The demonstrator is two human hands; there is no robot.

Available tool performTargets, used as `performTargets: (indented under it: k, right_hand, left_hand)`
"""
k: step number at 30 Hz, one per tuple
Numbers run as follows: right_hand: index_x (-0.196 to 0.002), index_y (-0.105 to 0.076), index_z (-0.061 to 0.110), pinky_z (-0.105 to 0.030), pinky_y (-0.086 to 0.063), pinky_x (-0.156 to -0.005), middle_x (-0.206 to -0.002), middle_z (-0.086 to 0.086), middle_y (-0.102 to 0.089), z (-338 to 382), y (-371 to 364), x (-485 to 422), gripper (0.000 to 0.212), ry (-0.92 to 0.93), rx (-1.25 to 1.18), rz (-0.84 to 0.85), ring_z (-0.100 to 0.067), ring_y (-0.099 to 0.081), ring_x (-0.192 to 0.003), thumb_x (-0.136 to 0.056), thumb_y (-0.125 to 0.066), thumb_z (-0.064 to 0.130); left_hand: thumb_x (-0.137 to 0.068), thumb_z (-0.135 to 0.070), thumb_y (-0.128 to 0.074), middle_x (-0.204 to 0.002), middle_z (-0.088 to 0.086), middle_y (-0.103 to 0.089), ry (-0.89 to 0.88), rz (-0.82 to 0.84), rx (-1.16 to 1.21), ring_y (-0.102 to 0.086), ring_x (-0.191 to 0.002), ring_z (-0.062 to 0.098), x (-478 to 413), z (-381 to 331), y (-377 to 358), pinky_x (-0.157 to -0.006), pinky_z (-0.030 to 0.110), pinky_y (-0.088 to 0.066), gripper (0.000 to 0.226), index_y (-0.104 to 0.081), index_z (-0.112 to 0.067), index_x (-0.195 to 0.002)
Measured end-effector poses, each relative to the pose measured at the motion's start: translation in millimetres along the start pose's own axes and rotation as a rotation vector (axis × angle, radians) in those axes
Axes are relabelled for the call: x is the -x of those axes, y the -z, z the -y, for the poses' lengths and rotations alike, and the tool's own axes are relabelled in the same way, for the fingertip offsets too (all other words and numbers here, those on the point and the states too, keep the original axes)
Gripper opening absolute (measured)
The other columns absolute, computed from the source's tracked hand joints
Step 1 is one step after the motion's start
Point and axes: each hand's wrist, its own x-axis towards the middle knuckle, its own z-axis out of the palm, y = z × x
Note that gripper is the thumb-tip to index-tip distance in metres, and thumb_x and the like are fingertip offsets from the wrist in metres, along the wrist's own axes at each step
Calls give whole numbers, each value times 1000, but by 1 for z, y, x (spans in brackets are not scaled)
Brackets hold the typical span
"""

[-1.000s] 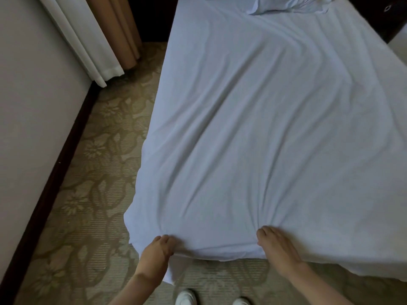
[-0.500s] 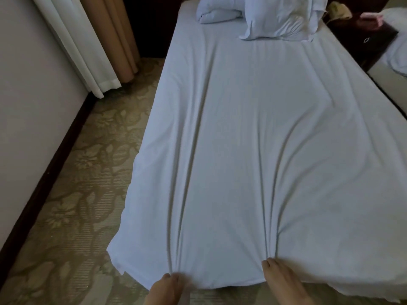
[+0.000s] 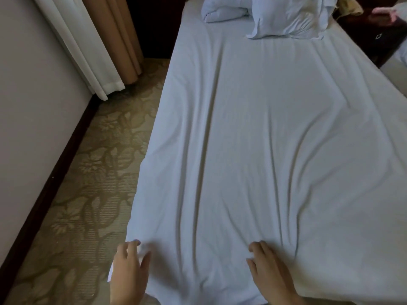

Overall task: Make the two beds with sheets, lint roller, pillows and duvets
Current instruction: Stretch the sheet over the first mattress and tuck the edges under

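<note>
Far end: pillows [image 3: 288, 18] on sheet [image 3: 253, 150]; nightstand [image 3: 374, 34] right, curtains [image 3: 88, 47] left.

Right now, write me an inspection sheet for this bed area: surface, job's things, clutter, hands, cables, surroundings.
Surface: pale blue-white fabric sheet covers the bed, with long creases running head to foot.
Job's things: large crumpled white pillow and folded white pillow at the head; duvet and lint roller, nothing seen.
Clutter: dark nightstand at the far right, with a yellowish item and a pink item on top.
Hands: left hand at the sheet's near left corner, blurred; right hand on the sheet near the foot edge; grip cannot be told for either.
Cables: nothing seen.
Surroundings: beige floral carpet, pale wall with dark skirting, white and tan curtains.
</note>
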Motion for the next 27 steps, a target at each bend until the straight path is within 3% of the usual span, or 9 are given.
performTargets:
  k: [1,2,5,10,12,15,20,25,27]
  right_hand:
    - [-72,-63,18,-21,-45,-40,-67,3,-59,10,-5,-7,53,18,29,-26,-12,-61,-52,-30,-93,28]
    - [-76,-65,14,-24,-49,-42,-69,0,-60,20,-10,-16,61,2,71,-41,-16,-63,-55,-26,-95,28]
    - [-65,-60,8,-29,-47,-39,-65,-7,-56,38,-25,-34,66,-89,74,2,-22,-59,-50,-13,-97,25]
    - [-48,-52,10,-25,-39,-32,-53,-7,-51,38,-40,-41,58,-70,131,32,-23,-54,-40,-6,-93,6]
    - [-46,-51,11,-23,-36,-30,-51,-6,-50,35,-42,-42,57,-63,135,33,-23,-52,-38,-6,-91,-1]
    - [-46,-50,11,-22,-30,-27,-49,-6,-49,32,-45,-44,58,-81,121,22,-20,-49,-33,-6,-91,-1]
    - [-47,-50,11,-20,-12,-39,-49,-5,-49,29,-46,-42,56,-79,79,-18,-18,-47,-31,-14,-95,7]
    - [-46,-49,12,-19,10,-43,-47,-2,-48,41,-45,-41,58,-25,66,-35,-16,-46,-29,-13,-96,10]
    - [-45,-48,13,-20,6,-39,-45,-1,-47,44,-42,-43,59,-14,64,-39,-16,-46,-28,-10,-95,12]
  left_hand:
    - [-82,-14,-69,-97,22,-56,210,58,10,-56,-73,45,-14,4,1,-68,48,-47,27,-59,3,-101]
    - [-85,-14,-67,-100,31,-55,383,117,-5,-54,-88,48,-29,14,-1,-75,48,-42,31,-57,10,-102]
    - [-92,-25,-57,-100,25,-60,607,314,-49,-55,-98,41,-57,30,-8,-74,38,-36,29,-56,4,-95]
    - [-94,-19,-51,-98,19,-66,496,412,-154,-60,-95,35,-69,39,-6,-67,32,-35,10,-55,-12,-87]
    - [-94,-16,-49,-99,16,-68,445,428,-191,-60,-97,32,-72,42,-2,-67,30,-34,10,-58,-15,-88]
    - [-93,-16,-46,-100,10,-68,388,487,-228,-60,-99,29,-73,42,4,-68,29,-35,17,-45,-22,-77]
    - [-89,-20,-40,-108,3,-64,359,510,-278,-60,-101,25,-66,43,19,-79,33,-47,19,-55,-18,-100]
    - [-88,-23,-39,-112,-4,-59,418,368,-260,-59,-101,23,-50,57,43,-82,33,-44,23,-53,-29,-105]
    - [-87,-22,-40,-114,-1,-60,428,378,-246,-58,-104,22,-49,58,42,-84,33,-44,25,-54,-27,-107]
